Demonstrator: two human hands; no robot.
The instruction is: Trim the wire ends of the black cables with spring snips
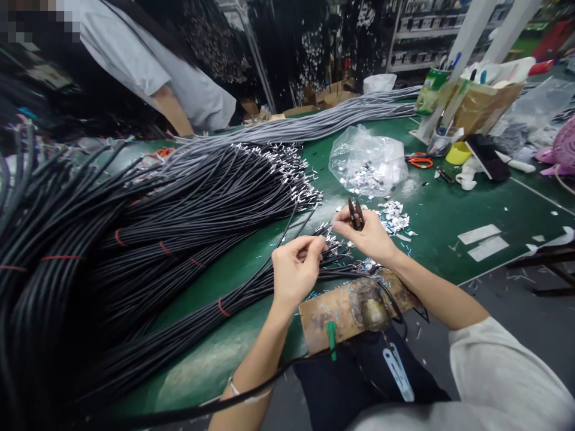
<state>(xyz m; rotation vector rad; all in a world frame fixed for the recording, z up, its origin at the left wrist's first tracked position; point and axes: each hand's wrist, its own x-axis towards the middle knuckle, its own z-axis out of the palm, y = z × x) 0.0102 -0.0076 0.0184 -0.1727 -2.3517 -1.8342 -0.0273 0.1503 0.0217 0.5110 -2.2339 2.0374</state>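
From here I see the left hand [296, 266] pinched, catch unclear, the right hand [372, 234] at its two o'clock gripping thread snips [358, 216], parted blades toward twelve

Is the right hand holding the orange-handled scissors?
No, the right hand holds dark snips; the orange-handled scissors lie on the green table.
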